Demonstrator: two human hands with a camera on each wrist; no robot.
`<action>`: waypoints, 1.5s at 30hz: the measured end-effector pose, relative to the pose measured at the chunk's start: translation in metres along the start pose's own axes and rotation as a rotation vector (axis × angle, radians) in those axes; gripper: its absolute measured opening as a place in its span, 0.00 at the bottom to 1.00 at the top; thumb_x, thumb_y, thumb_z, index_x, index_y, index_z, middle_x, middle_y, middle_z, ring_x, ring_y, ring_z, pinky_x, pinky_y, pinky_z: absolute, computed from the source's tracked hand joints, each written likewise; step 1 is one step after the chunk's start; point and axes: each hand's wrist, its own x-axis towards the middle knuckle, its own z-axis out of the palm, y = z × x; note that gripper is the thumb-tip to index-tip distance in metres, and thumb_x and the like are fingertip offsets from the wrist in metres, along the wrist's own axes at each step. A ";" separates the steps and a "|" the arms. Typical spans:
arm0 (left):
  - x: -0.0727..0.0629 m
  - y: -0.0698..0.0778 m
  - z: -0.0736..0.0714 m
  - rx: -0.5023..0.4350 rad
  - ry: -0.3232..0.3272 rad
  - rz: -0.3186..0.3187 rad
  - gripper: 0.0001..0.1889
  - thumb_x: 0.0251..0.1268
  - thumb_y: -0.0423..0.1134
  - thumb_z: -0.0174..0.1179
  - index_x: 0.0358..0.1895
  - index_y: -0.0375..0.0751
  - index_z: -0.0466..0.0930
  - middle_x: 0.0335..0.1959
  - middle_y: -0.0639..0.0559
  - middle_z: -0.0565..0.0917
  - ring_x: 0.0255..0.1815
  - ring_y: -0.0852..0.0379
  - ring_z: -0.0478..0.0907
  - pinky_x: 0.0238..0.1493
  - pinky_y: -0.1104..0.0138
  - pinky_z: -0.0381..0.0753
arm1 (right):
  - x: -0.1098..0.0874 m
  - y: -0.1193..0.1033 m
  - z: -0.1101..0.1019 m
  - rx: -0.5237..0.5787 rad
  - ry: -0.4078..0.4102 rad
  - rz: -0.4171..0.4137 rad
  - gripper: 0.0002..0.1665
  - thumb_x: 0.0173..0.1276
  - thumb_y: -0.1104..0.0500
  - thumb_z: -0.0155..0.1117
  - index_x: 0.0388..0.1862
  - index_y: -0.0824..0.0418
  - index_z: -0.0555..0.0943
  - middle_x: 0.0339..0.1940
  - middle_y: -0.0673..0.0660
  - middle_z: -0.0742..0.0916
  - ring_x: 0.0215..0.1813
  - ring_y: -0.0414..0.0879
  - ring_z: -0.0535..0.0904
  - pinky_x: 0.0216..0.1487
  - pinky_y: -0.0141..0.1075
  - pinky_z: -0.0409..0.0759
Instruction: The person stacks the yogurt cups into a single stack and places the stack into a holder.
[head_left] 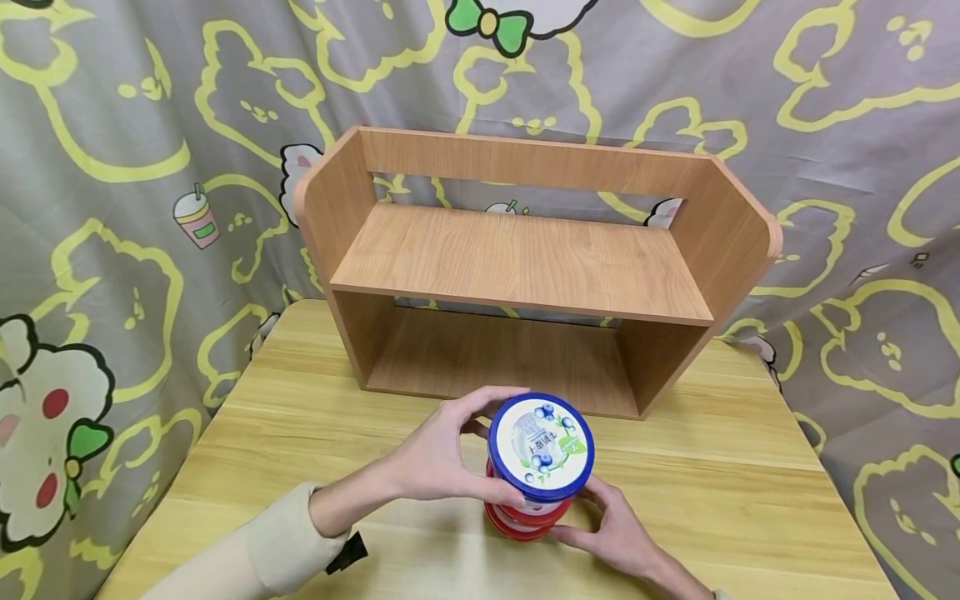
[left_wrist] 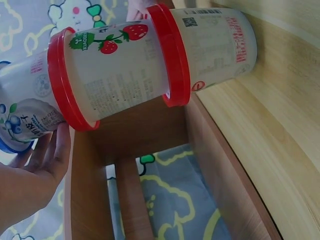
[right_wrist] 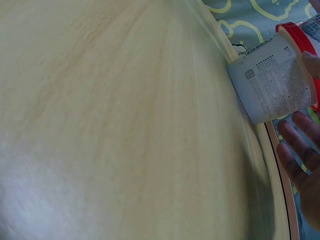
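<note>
At the left, the left hand (head_left: 442, 454) grips the blue-lid tub (head_left: 542, 446) between thumb and fingers. Behind it, the shelf (head_left: 517, 250) stands on the table (head_left: 262, 450). In the middle, the gripped tub tops an upright stack, above the middle tub (left_wrist: 120, 70) and the bottom tub (left_wrist: 220, 45), both red-lidded; the stack seems to rest on the table, in front of the shelf. At the right, the right hand (head_left: 618, 529) is beside the lower tubs, fingers spread; whether its thumb touches, I cannot tell. The step in hand looks like setting or steadying the stack. The next move probably calls for keeping the tubs aligned before the left hand lets go.
</note>
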 end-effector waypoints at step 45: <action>-0.050 -0.075 0.008 -0.099 0.101 0.032 0.50 0.50 0.32 0.82 0.78 0.49 0.65 0.70 0.41 0.79 0.68 0.44 0.79 0.65 0.60 0.86 | -0.002 -0.001 0.001 -0.012 0.004 0.019 0.36 0.64 0.58 0.80 0.70 0.47 0.77 0.65 0.48 0.88 0.63 0.32 0.82 0.66 0.29 0.81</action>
